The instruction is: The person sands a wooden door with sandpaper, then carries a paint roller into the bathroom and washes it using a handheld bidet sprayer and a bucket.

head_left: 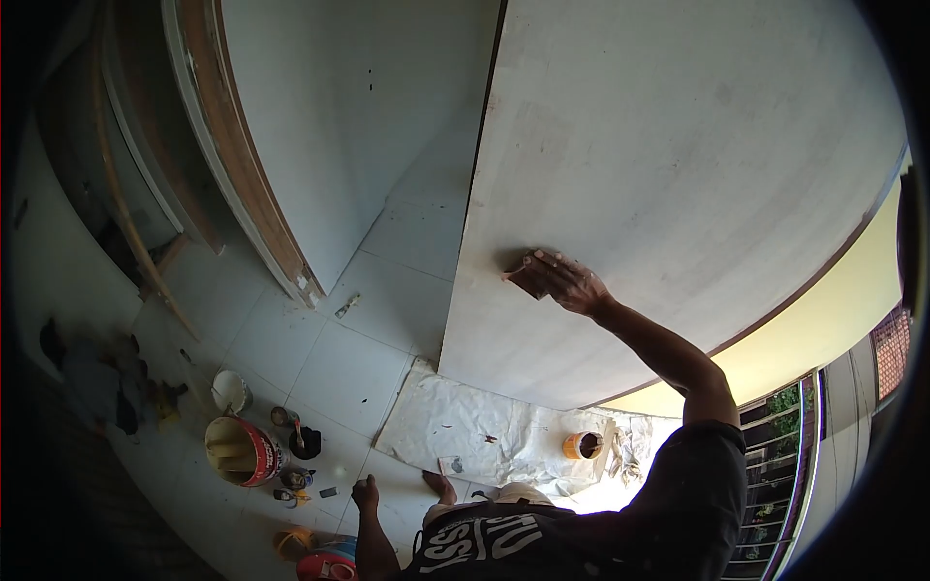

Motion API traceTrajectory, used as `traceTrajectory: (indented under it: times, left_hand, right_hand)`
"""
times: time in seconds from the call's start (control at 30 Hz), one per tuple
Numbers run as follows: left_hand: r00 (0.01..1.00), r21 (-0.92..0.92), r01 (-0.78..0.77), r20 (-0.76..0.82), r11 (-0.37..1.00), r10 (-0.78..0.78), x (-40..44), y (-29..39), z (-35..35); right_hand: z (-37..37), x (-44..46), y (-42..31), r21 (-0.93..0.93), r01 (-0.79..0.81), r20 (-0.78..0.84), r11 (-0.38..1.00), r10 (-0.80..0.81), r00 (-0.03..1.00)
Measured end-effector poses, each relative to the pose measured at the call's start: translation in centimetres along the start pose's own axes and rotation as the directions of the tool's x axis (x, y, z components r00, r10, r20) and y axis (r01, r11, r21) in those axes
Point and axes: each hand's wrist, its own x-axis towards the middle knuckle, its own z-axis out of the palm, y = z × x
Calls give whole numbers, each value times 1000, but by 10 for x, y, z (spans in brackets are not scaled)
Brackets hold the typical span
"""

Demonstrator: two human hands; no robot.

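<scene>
The right hand (578, 288) grips a flat, reddish-brown piece of what looks like sandpaper (526, 280). The fingers lie over it and press it against the big, flat, off-white door panel (678, 126), near the panel's left edge and in its lower half. Faint grey smudges show on the panel around it.

The left hand (365, 493) is down low, to the left of the panel's bottom corner and apart from it. Its fingers look curled, but I cannot tell if they are fully closed or hold anything.

Just below the panel, a wrinkled, cream-coloured sheet (446, 407) lies on the floor. A small, round, orange tub (583, 445) with something dark brown inside sits on that sheet.

Left of the panel, a small brush with a pale handle (348, 306) lies on the white floor tiles (281, 339). Farther left and lower are a round, red and white bucket (268, 455) and a small, white pot (231, 391). A tall, brown and white wooden door frame (228, 107) stands well to the panel's left.
</scene>
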Motion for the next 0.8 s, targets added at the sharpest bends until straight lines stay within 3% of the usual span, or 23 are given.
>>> traceTrajectory:
  times: [0.03, 0.07, 0.17, 0.2, 0.23, 0.3, 0.33, 0.4, 0.43, 0.47, 0.5, 0.53, 0.57, 0.6, 0.63, 0.67, 0.7, 0.73, 0.77, 0.8]
  left_hand:
    - [1000, 32, -27, -5, 999, 27, 2, 0, 0]
    - [998, 68, -62, -12, 996, 63, 11, 1, -7]
    - [1000, 112, 17, 15, 994, -19, 26, -58, 18]
    - [998, 143, 65, 13, 988, -68, 22, -73, 20]
    - [988, 182, 143, 32, 973, -151, 14, -79, 16]
    - [992, 197, 124, -20, 972, -123, 8, -96, 30]
    - [992, 214, 117, -78, 970, -103, 8, -102, 35]
    - [943, -6, 325, 80, 946, -323, 8, -97, 46]
    - [903, -29, 387, 216, 922, -372, 9, -86, 49]
    - [920, -80, 358, 197, 930, -337, 6, -74, 56]
    - [940, -77, 282, 220, 956, -260, 6, -60, 58]
    - [954, -83, 202, 242, 976, -177, 8, -45, 59]
    - [955, -87, 198, 241, 976, -172, 11, -40, 57]
    - [989, -34, -65, 128, 997, 69, 11, -38, 56]
    - [943, 33, -334, 17, 942, 333, 21, -19, 64]
    - [944, 64, -327, 66, 943, 323, 22, -7, 58]
    - [952, 14, -301, 70, 954, 299, 20, 2, 50]
    - [958, -26, -277, 74, 960, 278, 21, 16, 40]
    - [951, -35, -303, 60, 952, 305, 33, 30, 41]
    - [958, -23, -288, 5, 957, 288, 41, 35, 41]
  right_hand:
    - [-14, 5, 19, -67, 142, -17, 988, -144, 989]
    - [-27, 11, 53, -158, 129, -27, 979, -135, 991]
    - [-108, 59, 200, -192, -229, -218, 954, 186, 958]
    - [-148, 72, 262, -252, -390, -351, 886, 292, 890]
    - [-186, 85, 313, -195, -476, -581, 857, 290, 760]
    - [-224, 96, 381, -137, -599, -548, 789, 443, 710]
    - [-234, 105, 388, -105, -640, -573, 761, 480, 665]
    - [-188, 87, 361, 20, -589, -613, 808, 475, 631]
    - [-160, 75, 313, 9, -600, -558, 800, 502, 661]
    - [-129, 54, 241, 0, -608, -500, 794, 526, 688]
    - [-87, 18, 167, 31, -570, -342, 821, 544, 766]
    - [-53, -24, 101, 59, -466, -154, 883, 469, 870]
    - [-27, -66, 54, 85, -285, -119, 955, 294, 948]
    - [-17, -94, 34, 145, -119, -71, 982, 130, 989]
    - [-23, -97, 40, 88, -36, -13, 996, 37, 999]
    - [-32, -99, 52, 36, 48, 54, 998, -50, 997]
    - [-46, -89, 79, -52, 19, -7, 998, -20, 1000]
    - [-69, -70, 118, -72, -51, -72, 996, 46, 996]
    - [-88, -47, 164, -125, -141, -244, 982, 107, 964]
    - [-116, -28, 214, -153, -206, -243, 967, 165, 956]
